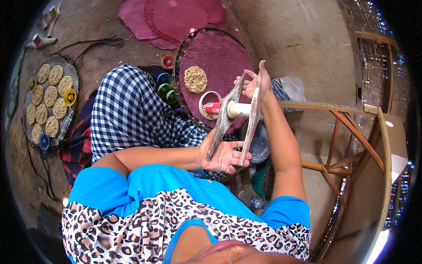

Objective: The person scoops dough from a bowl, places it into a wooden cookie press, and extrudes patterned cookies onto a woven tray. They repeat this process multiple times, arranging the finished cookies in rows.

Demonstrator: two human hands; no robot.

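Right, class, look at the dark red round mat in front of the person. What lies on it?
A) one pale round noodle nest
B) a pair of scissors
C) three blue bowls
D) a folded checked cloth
A: a single pale noodle nest lies on the dark red mat, just beyond the wooden press that both hands hold.

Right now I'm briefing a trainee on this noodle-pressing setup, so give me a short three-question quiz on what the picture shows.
1. True or false: both hands grip the wooden press.
2. Which hand holds the press's upper end? A) the left hand B) the right hand
3. Fill in: one noodle round lies on the ____-coloured mat beyond the press.

Key:
1. True: one hand at each end of the two slats.
2. B; the left hand holds the lower end.
3. Maroon; many more rounds sit on the grey tray at the far left.
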